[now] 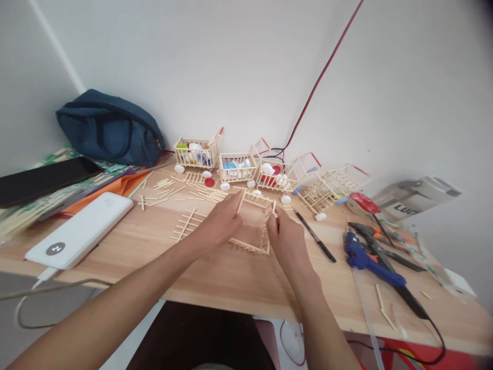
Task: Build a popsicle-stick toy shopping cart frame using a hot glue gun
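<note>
Between my hands is a small open frame of thin wooden sticks (250, 246), shaped like a cart basket, on or just over the desk. My left hand (219, 223) is closed on its far left side. My right hand (287, 234) pinches its far right corner. A flat lattice of sticks (187, 223) lies just left of my left hand, partly hidden by it. Behind the frame stand several finished miniature stick carts (236, 167) with white round wheels and red-tipped handles, some filled with small coloured caps. Loose sticks (210, 194) are scattered in front of them.
To the right lie a black pen (316, 236), a blue glue gun (373, 264) and pliers (379, 246). A white power bank (80, 231), a dark phone (46, 180) and a blue pouch (111, 128) occupy the left. The desk's front edge (231, 303) runs below my forearms.
</note>
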